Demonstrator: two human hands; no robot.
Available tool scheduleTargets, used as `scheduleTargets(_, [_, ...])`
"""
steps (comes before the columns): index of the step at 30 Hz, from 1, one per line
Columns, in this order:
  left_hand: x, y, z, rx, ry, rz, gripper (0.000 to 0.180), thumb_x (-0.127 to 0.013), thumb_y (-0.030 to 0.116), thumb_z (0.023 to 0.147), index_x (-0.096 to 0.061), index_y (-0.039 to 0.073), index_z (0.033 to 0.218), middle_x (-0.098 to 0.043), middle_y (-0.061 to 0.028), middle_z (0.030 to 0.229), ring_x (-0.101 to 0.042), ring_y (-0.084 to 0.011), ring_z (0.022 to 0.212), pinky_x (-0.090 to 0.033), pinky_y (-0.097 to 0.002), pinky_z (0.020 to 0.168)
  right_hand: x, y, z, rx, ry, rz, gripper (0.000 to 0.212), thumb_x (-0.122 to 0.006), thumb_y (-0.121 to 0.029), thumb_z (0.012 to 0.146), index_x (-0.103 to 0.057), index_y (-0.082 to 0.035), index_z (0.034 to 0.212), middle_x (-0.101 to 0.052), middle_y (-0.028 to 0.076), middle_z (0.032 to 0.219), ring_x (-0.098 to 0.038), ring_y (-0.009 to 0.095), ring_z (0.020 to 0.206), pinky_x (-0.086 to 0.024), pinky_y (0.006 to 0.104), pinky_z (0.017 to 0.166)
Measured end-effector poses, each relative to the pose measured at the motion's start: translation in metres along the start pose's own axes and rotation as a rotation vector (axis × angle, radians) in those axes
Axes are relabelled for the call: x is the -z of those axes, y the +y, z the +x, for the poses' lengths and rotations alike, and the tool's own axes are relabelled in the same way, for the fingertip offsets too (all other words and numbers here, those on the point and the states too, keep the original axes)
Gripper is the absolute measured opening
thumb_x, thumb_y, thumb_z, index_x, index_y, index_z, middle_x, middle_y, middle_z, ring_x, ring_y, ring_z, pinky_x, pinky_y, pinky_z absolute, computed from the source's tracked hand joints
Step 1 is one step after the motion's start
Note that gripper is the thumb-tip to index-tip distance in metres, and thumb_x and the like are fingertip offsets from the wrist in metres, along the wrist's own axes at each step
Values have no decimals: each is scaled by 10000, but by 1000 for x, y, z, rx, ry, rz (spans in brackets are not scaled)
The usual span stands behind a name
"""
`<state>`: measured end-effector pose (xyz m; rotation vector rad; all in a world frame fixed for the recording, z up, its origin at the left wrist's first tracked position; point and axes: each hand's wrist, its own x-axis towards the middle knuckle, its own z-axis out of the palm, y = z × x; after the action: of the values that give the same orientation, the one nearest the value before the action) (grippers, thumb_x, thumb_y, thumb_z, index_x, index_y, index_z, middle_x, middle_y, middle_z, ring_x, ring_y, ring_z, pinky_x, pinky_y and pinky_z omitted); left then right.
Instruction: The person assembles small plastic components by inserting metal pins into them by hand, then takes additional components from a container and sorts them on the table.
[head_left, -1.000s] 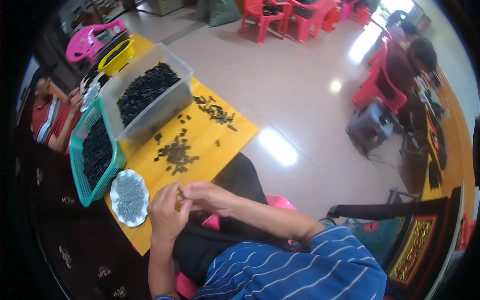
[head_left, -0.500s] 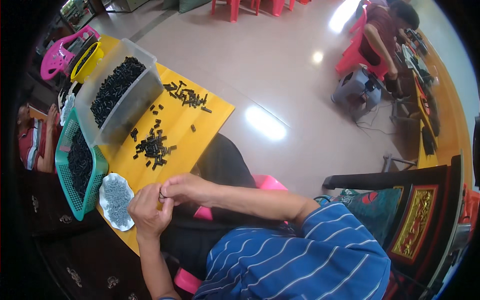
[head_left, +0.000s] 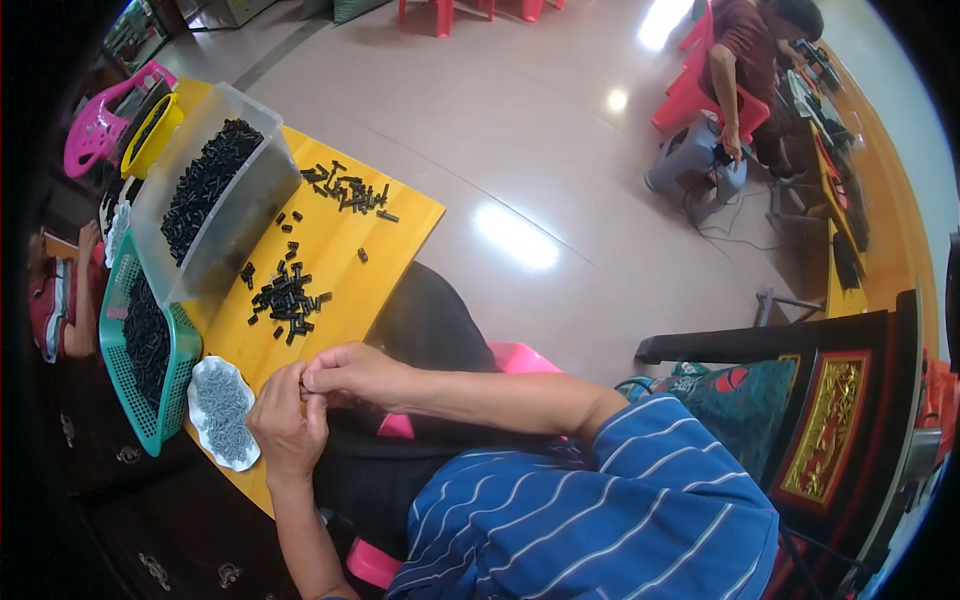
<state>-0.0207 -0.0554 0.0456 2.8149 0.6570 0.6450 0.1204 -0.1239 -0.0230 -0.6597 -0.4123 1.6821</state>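
Observation:
My left hand (head_left: 285,425) and my right hand (head_left: 350,375) meet fingertip to fingertip at the near edge of the yellow table (head_left: 345,255). Both pinch one small dark part that the fingers mostly hide. Just left of my left hand lies a white dish (head_left: 222,410) of small grey pieces. A loose pile of short black parts (head_left: 287,297) lies on the table just beyond my hands. A second scatter of black parts (head_left: 345,190) sits near the far edge.
A clear bin (head_left: 205,190) full of black parts stands at the table's left, beside a green basket (head_left: 145,340) holding more. A yellow tub (head_left: 150,135) and pink object (head_left: 95,125) lie beyond. One person (head_left: 60,300) sits left, another (head_left: 750,60) far right. A dark carved chair (head_left: 800,400) stands right.
The view has tilted and shifted, so the table sits higher and further left. My hands stay pressed together by the white dish, fingers working slightly.

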Motion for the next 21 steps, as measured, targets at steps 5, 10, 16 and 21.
scheduleTargets(5, [-3, -1, -3, 5, -13, 31, 283, -687, 107, 804, -631, 16, 1066, -673, -158, 979, -670, -366, 861, -534, -435, 730, 8, 6, 4, -4, -51, -11, 152, -665, -208, 955, -684, -58, 943, -691, 9, 880, -611, 64, 765, -489, 222, 706])
scheduleTargets(10, [-7, -6, -8, -32, 7, 42, 258, -664, 131, 851, -630, 14, 1079, -676, -159, 980, -673, -366, 860, -534, -435, 729, 7, 7, 3, -32, -18, -23, 156, -671, -184, 960, -680, -28, 968, -701, 42, 901, -653, 102, 840, -528, 252, 795])
scheduleTargets(16, [-6, -5, -9, -21, 3, 41, 246, -663, 126, 873, -637, 15, 1091, -679, -159, 968, -675, -363, 854, -532, -430, 720, 7, 8, 4, -6, -32, -43, 172, -671, -185, 961, -678, -14, 982, -703, 52, 895, -658, 113, 835, -530, 269, 804])
scheduleTargets(21, [-4, -1, -6, 44, -25, -15, 262, -676, 111, 858, -642, 11, 1099, -680, -162, 973, -677, -362, 851, -532, -430, 723, 5, 5, 3, -6, -21, -38, 155, -665, -174, 957, -675, -19, 955, -704, 46, 875, -652, 109, 811, -525, 268, 787])
